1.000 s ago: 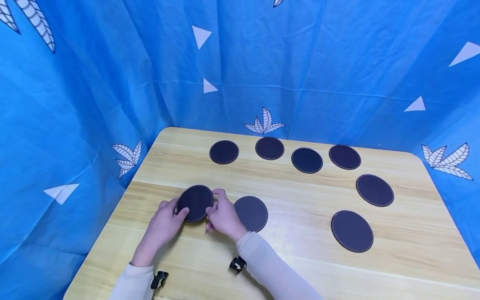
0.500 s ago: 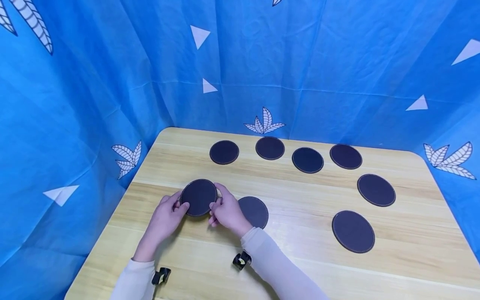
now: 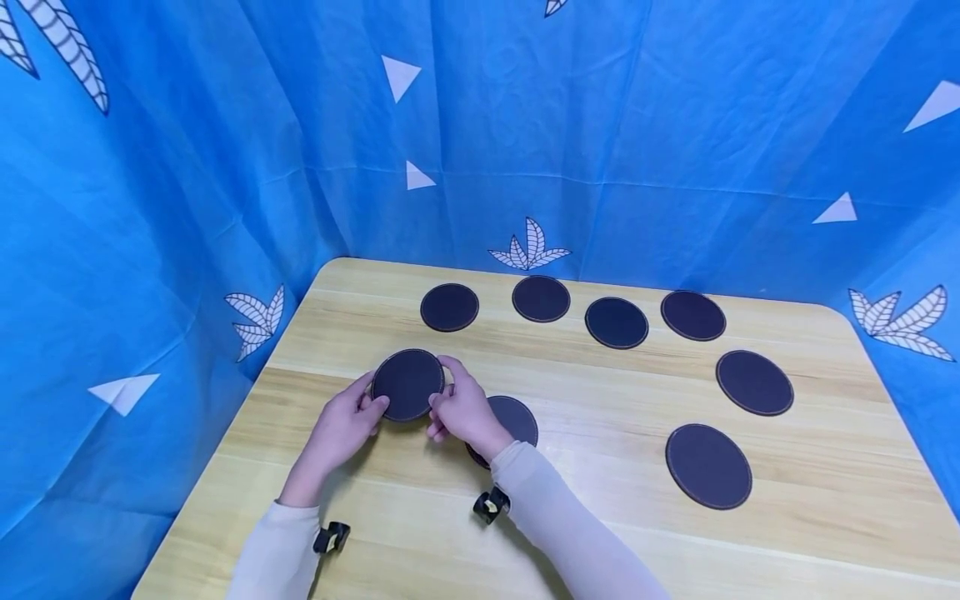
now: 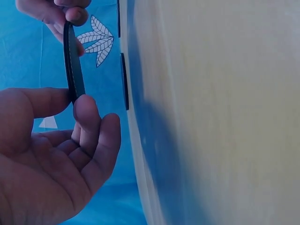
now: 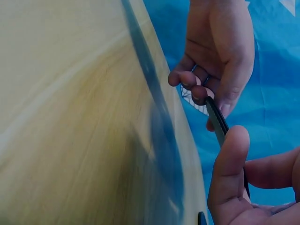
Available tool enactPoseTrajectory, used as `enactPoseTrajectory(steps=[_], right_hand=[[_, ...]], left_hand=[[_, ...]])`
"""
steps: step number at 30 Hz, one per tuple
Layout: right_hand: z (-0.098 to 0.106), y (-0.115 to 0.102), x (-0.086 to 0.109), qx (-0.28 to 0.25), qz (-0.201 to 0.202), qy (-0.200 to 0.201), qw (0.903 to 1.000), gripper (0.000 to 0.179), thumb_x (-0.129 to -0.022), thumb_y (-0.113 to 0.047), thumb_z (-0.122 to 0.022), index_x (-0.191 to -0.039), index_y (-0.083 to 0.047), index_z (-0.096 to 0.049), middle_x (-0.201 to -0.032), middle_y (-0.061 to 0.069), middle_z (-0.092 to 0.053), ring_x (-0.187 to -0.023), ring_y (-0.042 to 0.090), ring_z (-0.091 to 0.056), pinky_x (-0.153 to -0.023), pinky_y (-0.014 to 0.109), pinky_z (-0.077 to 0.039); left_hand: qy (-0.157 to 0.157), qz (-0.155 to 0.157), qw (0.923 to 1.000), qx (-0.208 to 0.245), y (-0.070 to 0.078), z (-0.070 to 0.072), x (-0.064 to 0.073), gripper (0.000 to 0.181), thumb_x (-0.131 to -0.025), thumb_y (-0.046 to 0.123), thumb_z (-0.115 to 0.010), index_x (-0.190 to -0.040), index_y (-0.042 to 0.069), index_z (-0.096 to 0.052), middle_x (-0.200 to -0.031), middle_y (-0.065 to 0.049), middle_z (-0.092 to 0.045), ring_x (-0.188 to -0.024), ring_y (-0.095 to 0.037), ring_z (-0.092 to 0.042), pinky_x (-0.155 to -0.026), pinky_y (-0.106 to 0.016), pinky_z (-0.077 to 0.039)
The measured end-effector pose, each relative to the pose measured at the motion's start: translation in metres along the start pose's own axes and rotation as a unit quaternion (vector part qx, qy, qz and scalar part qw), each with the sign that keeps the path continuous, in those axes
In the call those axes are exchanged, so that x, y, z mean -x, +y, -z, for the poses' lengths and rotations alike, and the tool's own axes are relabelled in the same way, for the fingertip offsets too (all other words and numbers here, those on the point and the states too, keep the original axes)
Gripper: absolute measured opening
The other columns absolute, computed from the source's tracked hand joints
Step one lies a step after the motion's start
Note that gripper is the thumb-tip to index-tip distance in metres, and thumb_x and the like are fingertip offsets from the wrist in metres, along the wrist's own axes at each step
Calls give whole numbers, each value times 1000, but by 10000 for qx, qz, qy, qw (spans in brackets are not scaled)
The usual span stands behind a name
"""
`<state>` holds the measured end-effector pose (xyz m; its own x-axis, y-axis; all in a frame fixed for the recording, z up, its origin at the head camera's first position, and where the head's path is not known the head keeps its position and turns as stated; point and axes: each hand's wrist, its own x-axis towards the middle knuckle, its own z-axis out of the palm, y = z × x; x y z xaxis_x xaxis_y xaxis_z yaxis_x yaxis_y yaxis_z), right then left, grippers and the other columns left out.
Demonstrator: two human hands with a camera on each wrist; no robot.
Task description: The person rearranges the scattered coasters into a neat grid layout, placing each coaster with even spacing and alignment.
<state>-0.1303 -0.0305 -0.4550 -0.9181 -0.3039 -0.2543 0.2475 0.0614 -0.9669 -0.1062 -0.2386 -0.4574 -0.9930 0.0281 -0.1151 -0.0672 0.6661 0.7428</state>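
A round dark coaster (image 3: pixel 408 385) with a stitched rim is held above the table between both hands. My left hand (image 3: pixel 341 427) pinches its left edge between thumb and fingers, and my right hand (image 3: pixel 467 410) pinches the opposite edge. Seen edge-on in the left wrist view, the coaster (image 4: pixel 73 61) is thin and stands clear of the wooden surface. The right wrist view also shows the coaster (image 5: pixel 218 121) spanning the two hands' fingertips. Beneath the right hand and wrist lies another dark coaster (image 3: pixel 517 423), partly covered by them.
Several more dark coasters lie flat on the wooden table (image 3: pixel 585 533): a far-left one (image 3: pixel 449 307), others along the back edge, and two at the right, the nearer coaster (image 3: pixel 708 467) among them. A blue patterned curtain (image 3: pixel 495 108) hangs behind and at the left.
Both hands have moved the held coaster a little away from the body and to the right. The right hand now covers more of the coaster under it. The other coasters stay put.
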Motion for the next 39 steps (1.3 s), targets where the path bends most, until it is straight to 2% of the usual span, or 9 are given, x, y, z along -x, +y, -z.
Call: enactPoseTrajectory(steps=[10, 17, 20, 26, 29, 32, 35, 37, 39], right_hand=[[6, -1, -9, 68, -235, 61, 9997, 69, -95, 9, -52, -157, -10, -30, -66, 14, -58, -44, 18, -59, -44, 33, -55], [14, -5, -17, 336, -416, 7, 9986, 74, -95, 8, -50, -161, -8, -21, -76, 31, -64, -42, 15, -57, -42, 30, -54], [17, -6, -20, 338, -505, 4, 9982, 74, -95, 8, -49, -161, -7, -21, -73, 28, -63, -41, 15, -56, -40, 28, -52], [24, -9, -29, 301, -604, -71, 9977, 74, -95, 7, -48, -162, -6, -18, -61, 12, -57, -39, 14, -53, -38, 26, -49], [26, -10, -34, 313, -708, -95, 9970, 74, -95, 6, -47, -162, -6, -18, -59, 10, -56, -39, 14, -52, -37, 25, -47], [29, -12, -39, 380, -834, -127, 9957, 74, -95, 6, -46, -162, -6, -17, -60, 11, -57, -39, 14, -52, -37, 24, -47], [31, -13, -45, 428, -931, -174, 9946, 75, -94, 6, -45, -162, -6, -15, -62, 12, -58, -40, 14, -53, -38, 25, -48], [33, -12, -49, 389, -1025, -195, 9938, 75, -95, 6, -46, -162, -7, -15, -62, 12, -58, -40, 14, -53, -38, 24, -48], [34, -11, -53, 295, -1125, -196, 9930, 75, -96, 6, -46, -162, -7, -14, -63, 11, -58, -40, 13, -52, -38, 24, -48]], left_hand=[[-62, -19, 10000, 5, 5, -5, -12, 56, -103, 22, -57, -151, -3, -41, -70, -3, -54, -59, -20, -52, -64, -36, -42], [-179, 135, 9996, 148, 10, -9, -26, 56, -103, 21, -57, -150, -5, -41, -72, -4, -54, -59, -20, -53, -62, -35, -43], [-217, 148, 9995, 149, 10, -11, -31, 55, -103, 21, -56, -150, -4, -42, -72, -4, -54, -58, -19, -53, -60, -35, -43], [-359, 126, 9992, 95, 10, -14, -42, 52, -104, 22, -54, -149, -2, -44, -71, -4, -53, -55, -19, -55, -57, -34, -45], [-454, 105, 9989, 101, 10, -15, -47, 52, -104, 21, -53, -149, -2, -44, -67, -5, -53, -52, -21, -56, -56, -34, -46], [-524, 84, 9986, 78, 11, -16, -51, 51, -104, 21, -53, -149, -2, -45, -67, -11, -56, -55, -30, -59, -60, -38, -48], [-475, 24, 9988, -123, 12, -17, -57, 52, -105, 22, -52, -148, -5, -44, -98, -25, -68, -90, -39, -68, -84, -47, -53], [-470, -2, 9985, -286, 12, -17, -61, 55, -105, 23, -51, -149, -8, -41, -125, -29, -62, -119, -42, -59, -103, -52, -45], [-466, -12, 9981, -404, 13, -17, -65, 57, -105, 24, -50, -149, -11, -39, -144, -29, -49, -137, -42, -42, -114, -53, -31]])
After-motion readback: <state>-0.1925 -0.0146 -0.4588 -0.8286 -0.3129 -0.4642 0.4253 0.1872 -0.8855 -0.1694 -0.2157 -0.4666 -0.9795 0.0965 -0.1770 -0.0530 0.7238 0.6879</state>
